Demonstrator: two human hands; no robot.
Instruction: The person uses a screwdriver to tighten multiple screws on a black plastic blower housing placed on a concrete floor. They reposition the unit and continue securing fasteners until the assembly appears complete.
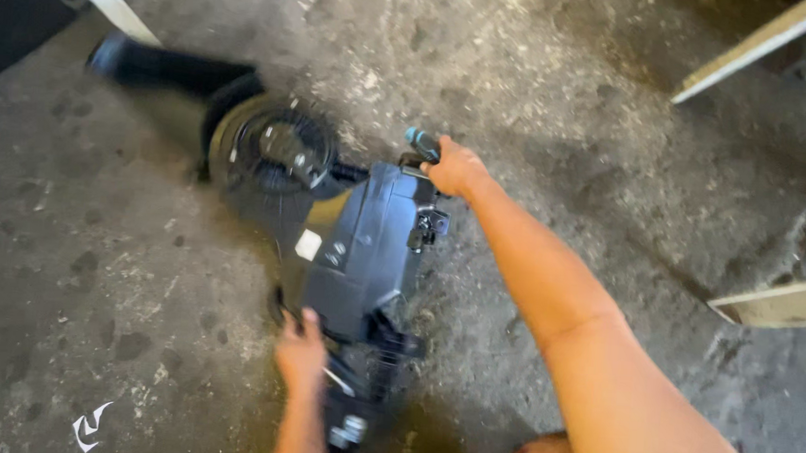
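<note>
Two hands on a black plastic blower housing (pixel 365 243) on stained concrete floor (pixel 616 100).
The left hand (pixel 300 353) grips its near edge; the right hand (pixel 453 167) clenches a blue-handled tool (pixel 422 144) at its far corner, round fan cage (pixel 282 149) beyond.

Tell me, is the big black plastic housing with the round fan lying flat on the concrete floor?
Yes, flat: the black plastic housing rests on the concrete floor, round fan facing up.

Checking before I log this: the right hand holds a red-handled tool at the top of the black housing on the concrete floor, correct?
Not quite. In the head view the tool handle in the right hand is blue, not red. The rest stands: it is at the top of the black housing on the concrete floor.
</note>
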